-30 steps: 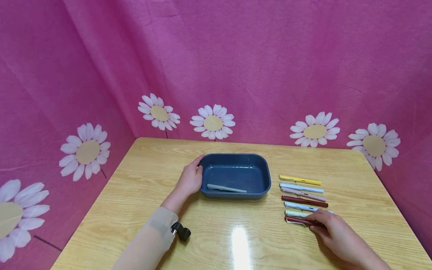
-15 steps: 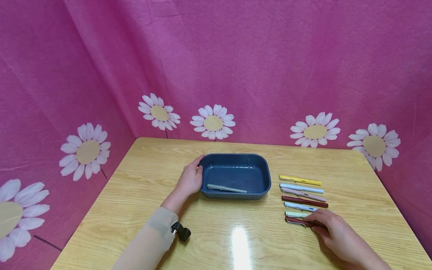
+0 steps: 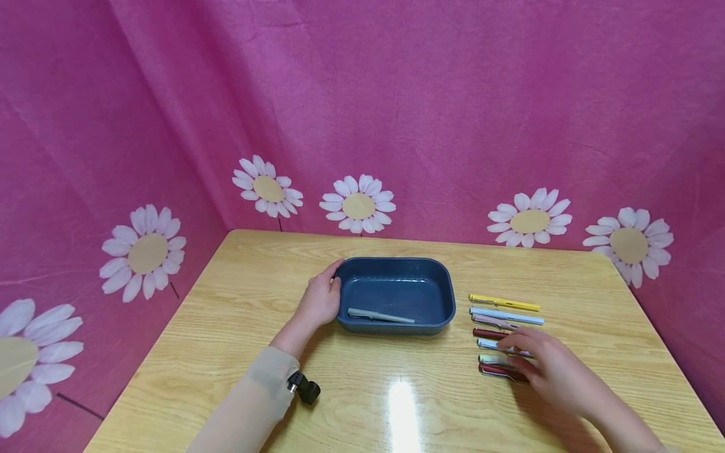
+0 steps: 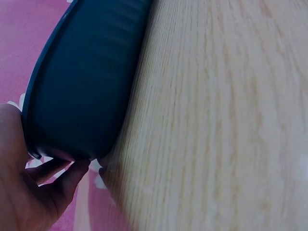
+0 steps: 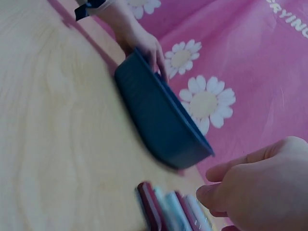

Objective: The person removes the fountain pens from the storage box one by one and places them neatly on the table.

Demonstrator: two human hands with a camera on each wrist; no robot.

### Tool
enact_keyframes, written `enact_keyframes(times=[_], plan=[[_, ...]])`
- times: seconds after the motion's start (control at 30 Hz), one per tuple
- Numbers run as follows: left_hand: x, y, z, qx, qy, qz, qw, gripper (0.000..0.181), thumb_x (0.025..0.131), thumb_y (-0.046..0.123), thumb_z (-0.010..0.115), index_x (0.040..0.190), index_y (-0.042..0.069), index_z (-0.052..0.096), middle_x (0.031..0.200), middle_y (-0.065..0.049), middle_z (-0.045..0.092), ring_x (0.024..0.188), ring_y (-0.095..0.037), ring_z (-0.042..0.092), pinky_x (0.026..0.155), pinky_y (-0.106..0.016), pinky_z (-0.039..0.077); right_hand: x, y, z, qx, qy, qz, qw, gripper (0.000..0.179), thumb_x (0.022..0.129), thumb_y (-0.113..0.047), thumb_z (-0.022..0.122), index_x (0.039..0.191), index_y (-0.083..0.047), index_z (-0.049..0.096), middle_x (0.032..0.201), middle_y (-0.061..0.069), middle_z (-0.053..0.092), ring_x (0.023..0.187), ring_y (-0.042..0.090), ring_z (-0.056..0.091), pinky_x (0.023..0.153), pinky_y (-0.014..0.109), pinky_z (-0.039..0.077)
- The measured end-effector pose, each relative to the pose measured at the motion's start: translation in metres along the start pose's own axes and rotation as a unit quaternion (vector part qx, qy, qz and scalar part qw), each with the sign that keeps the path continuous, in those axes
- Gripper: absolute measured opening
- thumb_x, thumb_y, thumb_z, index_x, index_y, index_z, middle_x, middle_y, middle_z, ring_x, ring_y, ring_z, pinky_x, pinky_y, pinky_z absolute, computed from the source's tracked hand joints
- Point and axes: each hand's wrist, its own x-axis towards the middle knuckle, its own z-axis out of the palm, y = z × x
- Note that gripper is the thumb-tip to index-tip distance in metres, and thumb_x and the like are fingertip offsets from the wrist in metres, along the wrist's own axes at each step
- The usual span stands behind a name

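Observation:
My left hand (image 3: 320, 301) holds the left end of a dark blue rectangular dish (image 3: 396, 328); in the left wrist view, fingers (image 4: 72, 180) press its end wall (image 4: 86, 82). A grey pen (image 3: 381, 316) lies inside along the near wall. My right hand (image 3: 552, 371) hovers over the near part of a row of pens, fingertips above a light blue pen (image 3: 487, 343), thumb apart from the fingers. Below it lie a pale green pen (image 3: 489, 359) and a dark red pen (image 3: 494, 370), partly hidden by the hand. Beyond are another dark red pen (image 3: 486, 333) and a pinkish pen (image 3: 488, 321).
Farther back in the row lie another light blue pen (image 3: 506, 315) and a yellow pen (image 3: 504, 302). The wooden table (image 3: 238, 283) is bounded by a pink curtain (image 3: 430, 126) with daisies. A small black device (image 3: 306, 388) sits at the left wrist.
My right hand has let go of the nearest dark red pen and moved away from me over the row. The left hand and dish have not visibly moved.

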Motion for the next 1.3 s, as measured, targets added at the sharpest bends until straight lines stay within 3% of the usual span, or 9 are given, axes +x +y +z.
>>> enact_keyframes(times=[0.1, 0.3, 0.43, 0.63, 0.9, 1.1, 1.3], plan=[[0.000, -0.001, 0.000, 0.001, 0.001, -0.001, 1.0000, 0.048, 0.113, 0.014, 0.042, 0.161, 0.011, 0.045, 0.157, -0.017, 0.052, 0.144, -0.031, 0.049, 0.119, -0.051, 0.038, 0.018, -0.006, -0.001, 0.017, -0.012, 0.002, 0.9998, 0.045, 0.078, 0.010, 0.086, 0.110, -0.020, 0.077, 0.109, -0.009, 0.071, 0.098, 0.011, 0.068, 0.090, 0.013, 0.048], [0.000, -0.001, -0.001, 0.006, -0.001, -0.001, 1.0000, 0.048, 0.114, 0.014, 0.042, 0.161, 0.011, 0.045, 0.156, -0.018, 0.052, 0.144, -0.032, 0.050, 0.118, -0.050, 0.038, 0.053, -0.015, -0.001, 0.057, -0.044, 0.024, 0.9971, 0.037, 0.086, 0.008, 0.081, 0.115, -0.014, 0.075, 0.108, -0.007, 0.070, 0.094, 0.012, 0.069, 0.079, 0.037, 0.062], [0.000, 0.001, 0.000, 0.009, -0.004, -0.003, 1.0000, 0.048, 0.113, 0.013, 0.042, 0.161, 0.011, 0.045, 0.157, -0.017, 0.052, 0.144, -0.031, 0.049, 0.119, -0.049, 0.037, 0.069, -0.016, 0.001, 0.068, -0.043, 0.021, 0.9965, 0.035, 0.089, 0.005, 0.080, 0.118, -0.013, 0.074, 0.106, -0.011, 0.068, 0.091, 0.006, 0.064, 0.074, 0.034, 0.061], [-0.001, 0.002, 0.000, 0.004, -0.007, -0.009, 0.9999, 0.048, 0.114, 0.015, 0.042, 0.162, 0.012, 0.044, 0.158, -0.017, 0.051, 0.145, -0.031, 0.049, 0.119, -0.051, 0.038, 0.092, -0.020, 0.008, 0.109, -0.053, 0.030, 0.9922, 0.034, 0.094, 0.003, 0.077, 0.124, -0.012, 0.073, 0.110, -0.008, 0.070, 0.091, 0.008, 0.063, 0.073, 0.032, 0.059], [0.001, 0.002, -0.001, 0.006, -0.005, -0.003, 1.0000, 0.048, 0.114, 0.014, 0.042, 0.162, 0.011, 0.045, 0.157, -0.018, 0.052, 0.145, -0.031, 0.048, 0.119, -0.050, 0.037, 0.118, -0.027, 0.022, 0.146, -0.077, 0.052, 0.9850, 0.033, 0.097, -0.002, 0.075, 0.129, -0.011, 0.072, 0.114, -0.003, 0.072, 0.095, 0.012, 0.063, 0.080, 0.041, 0.059], [0.000, 0.001, -0.001, 0.005, -0.004, -0.002, 1.0000, 0.048, 0.114, 0.015, 0.042, 0.162, 0.011, 0.045, 0.157, -0.018, 0.052, 0.145, -0.031, 0.048, 0.119, -0.050, 0.037, 0.133, -0.026, 0.034, 0.156, -0.079, 0.039, 0.9838, 0.033, 0.097, -0.003, 0.075, 0.129, -0.008, 0.071, 0.116, 0.005, 0.073, 0.097, 0.016, 0.067, 0.079, 0.045, 0.060], [0.000, 0.001, -0.001, 0.006, -0.004, -0.001, 1.0000, 0.048, 0.113, 0.015, 0.042, 0.161, 0.012, 0.046, 0.157, -0.018, 0.051, 0.145, -0.030, 0.048, 0.119, -0.049, 0.037, 0.144, -0.026, 0.042, 0.170, -0.106, 0.058, 0.9781, 0.031, 0.100, -0.008, 0.074, 0.130, -0.011, 0.071, 0.119, 0.007, 0.072, 0.098, 0.014, 0.066, 0.077, 0.034, 0.057]])
